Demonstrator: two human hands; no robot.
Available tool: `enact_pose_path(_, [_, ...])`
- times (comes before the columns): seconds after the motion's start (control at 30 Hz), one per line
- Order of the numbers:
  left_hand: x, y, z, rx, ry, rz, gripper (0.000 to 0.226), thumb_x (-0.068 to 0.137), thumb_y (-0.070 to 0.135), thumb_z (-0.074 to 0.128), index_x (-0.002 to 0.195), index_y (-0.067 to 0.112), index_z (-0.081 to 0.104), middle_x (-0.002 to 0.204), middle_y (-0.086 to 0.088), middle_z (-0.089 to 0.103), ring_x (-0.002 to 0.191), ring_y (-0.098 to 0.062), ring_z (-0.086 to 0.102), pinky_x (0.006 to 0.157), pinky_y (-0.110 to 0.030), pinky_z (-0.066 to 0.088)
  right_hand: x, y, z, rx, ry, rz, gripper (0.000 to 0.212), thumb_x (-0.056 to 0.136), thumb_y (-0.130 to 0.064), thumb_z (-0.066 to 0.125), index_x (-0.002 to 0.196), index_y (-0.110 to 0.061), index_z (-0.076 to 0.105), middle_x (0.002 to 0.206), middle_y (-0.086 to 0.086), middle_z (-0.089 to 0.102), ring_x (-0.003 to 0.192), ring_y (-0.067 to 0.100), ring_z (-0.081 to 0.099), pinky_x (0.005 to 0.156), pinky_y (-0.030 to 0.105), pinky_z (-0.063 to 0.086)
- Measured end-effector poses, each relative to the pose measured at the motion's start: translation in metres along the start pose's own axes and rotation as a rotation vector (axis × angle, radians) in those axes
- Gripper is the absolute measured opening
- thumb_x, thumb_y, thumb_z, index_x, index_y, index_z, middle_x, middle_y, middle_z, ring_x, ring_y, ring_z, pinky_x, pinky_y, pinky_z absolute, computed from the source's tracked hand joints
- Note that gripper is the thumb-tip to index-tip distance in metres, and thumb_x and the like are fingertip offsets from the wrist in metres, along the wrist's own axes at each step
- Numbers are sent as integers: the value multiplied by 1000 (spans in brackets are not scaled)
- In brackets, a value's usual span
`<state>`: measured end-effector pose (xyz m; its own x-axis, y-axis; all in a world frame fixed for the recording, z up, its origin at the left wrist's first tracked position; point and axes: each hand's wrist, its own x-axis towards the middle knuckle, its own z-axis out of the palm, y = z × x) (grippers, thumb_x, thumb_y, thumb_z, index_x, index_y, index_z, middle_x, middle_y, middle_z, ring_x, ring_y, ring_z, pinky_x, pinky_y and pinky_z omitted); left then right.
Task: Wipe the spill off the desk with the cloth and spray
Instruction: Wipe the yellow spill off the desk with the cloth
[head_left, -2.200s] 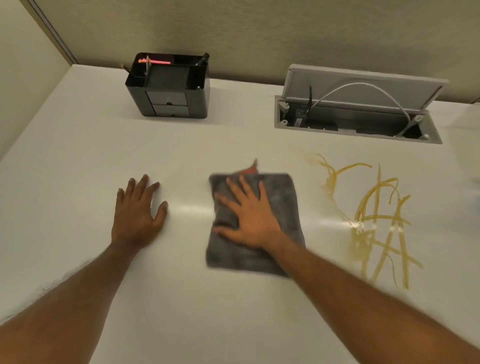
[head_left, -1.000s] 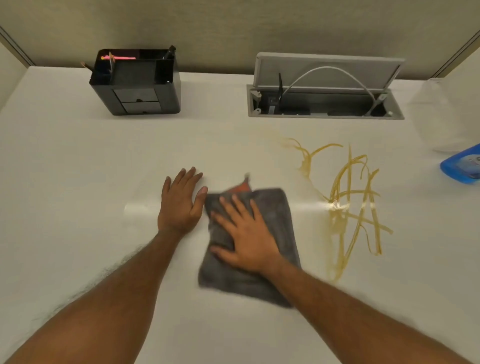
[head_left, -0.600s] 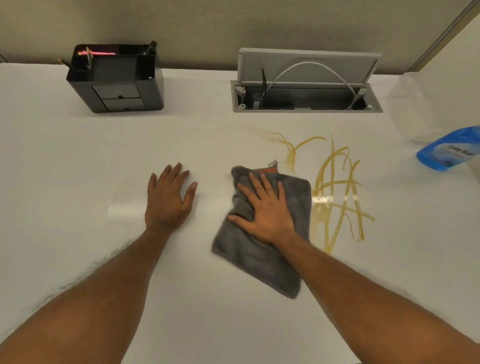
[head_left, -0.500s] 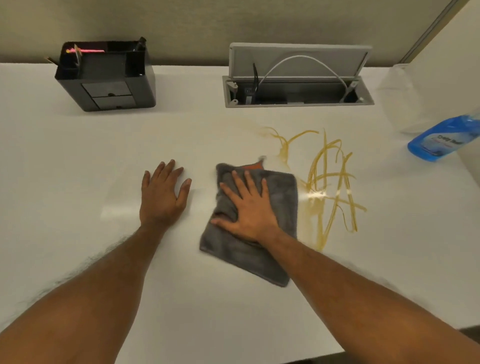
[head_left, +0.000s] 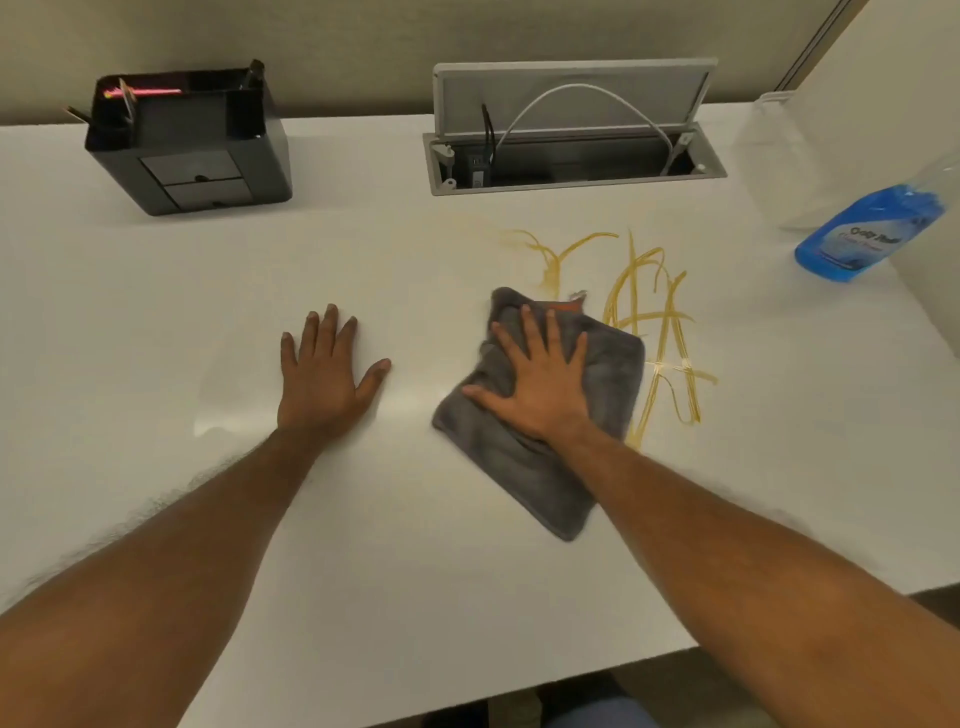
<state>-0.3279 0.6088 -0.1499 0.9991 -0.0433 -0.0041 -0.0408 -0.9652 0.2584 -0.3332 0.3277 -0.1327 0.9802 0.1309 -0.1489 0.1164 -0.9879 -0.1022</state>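
Observation:
A grey cloth (head_left: 608, 374) with an orange tag lies flat on the white desk (head_left: 156, 322). My right hand (head_left: 540, 379) presses down on it with straight, spread fingers. The cloth's right edge touches a yellow-brown spill (head_left: 660, 322) of thin streaks that spreads to the right and behind it. My left hand (head_left: 324, 374) rests flat on the bare desk, left of the cloth. A blue spray bottle (head_left: 867, 234) stands at the far right.
A black desk organizer (head_left: 192, 150) with pens stands at the back left. An open cable box (head_left: 571, 135) with a raised lid and a white cable sits at the back middle. A clear plastic container (head_left: 779, 156) is behind the bottle. The desk's front edge runs near my right forearm.
My right hand has slid the cloth to the right, up against the spill's left side. My left hand has stayed flat on the desk.

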Motion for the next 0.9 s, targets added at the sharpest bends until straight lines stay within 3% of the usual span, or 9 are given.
enact_pose_path(0.13, [-5,14,-5,1,-29,-65,94,86,77,17,154,14,27,166,-11,12,153,-31,6,121,-56,3,-45,-38,9,-7,-3,-280,99,75,-90,35,157,-38,14,168,0,-3,153,29,-11,113,70,2])
enact_pose_path(0.23, [-12,36,-5,-1,-30,-54,92,85,79,17,153,17,30,165,-10,16,153,-32,10,120,-58,6,-93,-9,17,38,26,-403,88,82,-84,39,155,-40,21,167,-6,1,154,20,-7,119,64,0])
enact_pose_path(0.33, [-21,49,2,5,-22,18,85,89,74,17,153,19,32,165,-7,18,153,-31,10,120,-60,6,-112,32,17,119,61,-302,68,93,-68,40,154,-41,25,166,-11,8,154,13,-2,120,60,7])
enact_pose_path(0.43, [-26,48,6,2,-13,28,79,92,70,18,152,20,34,165,-6,18,153,-30,9,120,-60,4,-97,34,15,107,100,-150,62,96,-62,36,154,-38,28,166,-7,14,154,17,4,118,60,12])
enact_pose_path(0.57, [-26,47,5,-40,7,19,75,94,67,17,151,23,36,165,-4,20,154,-27,9,121,-57,2,-66,-25,12,53,37,139,92,85,-84,17,158,-29,12,167,8,3,153,34,-2,118,65,-2])
enact_pose_path(0.63, [-25,47,5,-88,20,13,75,94,67,16,150,24,39,164,-2,22,153,-26,11,122,-56,1,-68,-61,13,38,15,182,111,75,-93,15,159,-21,8,166,17,-1,151,42,-5,115,68,-3])
enact_pose_path(0.77, [-20,45,2,-158,19,-13,76,92,67,14,147,24,44,163,-1,26,152,-25,14,121,-56,4,-107,-81,19,80,-19,-140,114,72,-95,29,159,-25,6,166,12,-11,151,35,-18,115,68,-2])
enact_pose_path(0.83, [-22,42,3,-137,37,-11,75,92,68,18,147,24,45,163,-1,27,152,-25,15,121,-56,5,-121,-58,23,119,-5,-319,104,76,-89,39,158,-32,13,167,2,-5,153,25,-14,117,65,0])
enact_pose_path(0.9, [-24,43,7,-107,48,1,73,92,68,23,146,24,44,163,-2,27,152,-26,15,121,-55,5,-126,-20,23,114,21,-369,93,80,-84,42,156,-36,19,167,-6,2,154,17,-7,118,64,-2])
